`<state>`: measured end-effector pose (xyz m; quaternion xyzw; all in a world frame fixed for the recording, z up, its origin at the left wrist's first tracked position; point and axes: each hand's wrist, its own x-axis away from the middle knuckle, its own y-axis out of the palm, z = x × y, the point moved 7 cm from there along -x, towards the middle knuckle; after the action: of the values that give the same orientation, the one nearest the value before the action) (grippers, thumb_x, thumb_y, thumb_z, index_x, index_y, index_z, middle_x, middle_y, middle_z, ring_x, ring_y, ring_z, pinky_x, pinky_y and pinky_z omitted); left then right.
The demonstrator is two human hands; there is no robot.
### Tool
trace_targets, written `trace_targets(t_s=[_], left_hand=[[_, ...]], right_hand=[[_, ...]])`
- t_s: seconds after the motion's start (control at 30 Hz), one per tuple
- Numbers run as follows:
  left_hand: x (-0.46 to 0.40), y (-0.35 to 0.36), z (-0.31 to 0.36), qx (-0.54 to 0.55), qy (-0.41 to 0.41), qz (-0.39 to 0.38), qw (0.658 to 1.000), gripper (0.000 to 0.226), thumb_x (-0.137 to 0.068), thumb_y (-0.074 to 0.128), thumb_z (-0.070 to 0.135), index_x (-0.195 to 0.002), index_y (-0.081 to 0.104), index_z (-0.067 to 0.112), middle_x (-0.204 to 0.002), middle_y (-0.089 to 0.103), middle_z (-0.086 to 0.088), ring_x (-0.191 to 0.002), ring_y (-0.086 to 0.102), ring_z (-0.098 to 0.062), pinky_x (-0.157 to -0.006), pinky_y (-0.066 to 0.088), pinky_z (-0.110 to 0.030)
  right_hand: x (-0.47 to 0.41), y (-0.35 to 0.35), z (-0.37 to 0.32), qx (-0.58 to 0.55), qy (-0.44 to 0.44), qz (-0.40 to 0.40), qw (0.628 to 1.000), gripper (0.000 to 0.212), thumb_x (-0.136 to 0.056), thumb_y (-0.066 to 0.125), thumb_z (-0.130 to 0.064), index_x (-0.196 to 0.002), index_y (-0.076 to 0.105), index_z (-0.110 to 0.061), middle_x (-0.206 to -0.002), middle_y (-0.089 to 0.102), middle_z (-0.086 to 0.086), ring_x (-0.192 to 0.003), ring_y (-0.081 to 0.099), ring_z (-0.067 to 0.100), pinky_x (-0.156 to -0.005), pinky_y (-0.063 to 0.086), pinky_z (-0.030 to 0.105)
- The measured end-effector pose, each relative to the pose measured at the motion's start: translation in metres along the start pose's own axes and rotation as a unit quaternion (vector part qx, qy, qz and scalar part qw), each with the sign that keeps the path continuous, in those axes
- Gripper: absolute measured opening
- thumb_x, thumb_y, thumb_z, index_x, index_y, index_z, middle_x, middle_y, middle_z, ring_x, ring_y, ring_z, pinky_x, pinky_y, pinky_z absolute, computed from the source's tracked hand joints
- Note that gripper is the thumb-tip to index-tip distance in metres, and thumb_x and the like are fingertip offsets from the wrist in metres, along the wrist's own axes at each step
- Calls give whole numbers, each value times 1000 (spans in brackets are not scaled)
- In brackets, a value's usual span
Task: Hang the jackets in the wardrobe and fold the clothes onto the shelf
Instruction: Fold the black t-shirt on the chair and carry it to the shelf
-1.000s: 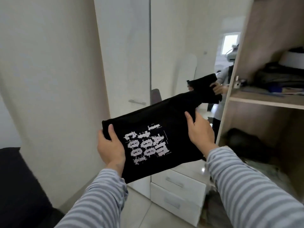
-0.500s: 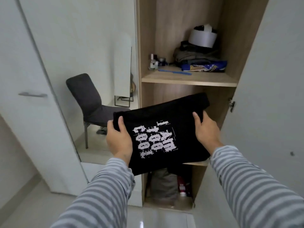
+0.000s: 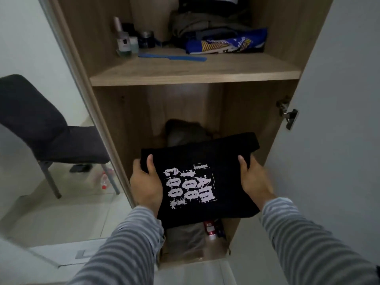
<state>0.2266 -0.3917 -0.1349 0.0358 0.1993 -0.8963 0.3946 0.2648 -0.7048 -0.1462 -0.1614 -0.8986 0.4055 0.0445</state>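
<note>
Shirt (image 3: 197, 179), black, folded, white print up, is held level at the mouth of the wardrobe's (image 3: 242, 112) lower compartment, below the upper shelf (image 3: 195, 76). Left hand (image 3: 147, 185) and right hand (image 3: 254, 177) grasp its side edges, thumbs on top, fingers curled underneath. Bottles (image 3: 125, 41) and a comb (image 3: 172, 58) sit on that shelf.

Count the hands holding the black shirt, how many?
2. The left hand grips the left edge of the folded black shirt, and the right hand grips its right edge, in front of the wardrobe.
</note>
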Motion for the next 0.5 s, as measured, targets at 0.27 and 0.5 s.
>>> trace_targets(t_s=[0.27,0.5], left_hand=[[-69,129,-105,-80,-12,-43,996,41,-96,35,54,-103,52,17,-89,63,-7,-85,59,-30,-70,44,-34],[-111,207,-166,-77,-60,-65,993,40,-98,40,46,-118,54,14,-100,58,-5,-93,53,-24,-82,38,-33]], right_hand=[[-98,133,60,39,46,-16,998,61,-98,20,-56,-148,28,-23,-140,50,13,-124,50,34,-100,40,42],[-163,212,96,64,49,-7,997,55,-101,31,-45,-142,39,-10,-132,55,19,-120,52,36,-96,42,40]])
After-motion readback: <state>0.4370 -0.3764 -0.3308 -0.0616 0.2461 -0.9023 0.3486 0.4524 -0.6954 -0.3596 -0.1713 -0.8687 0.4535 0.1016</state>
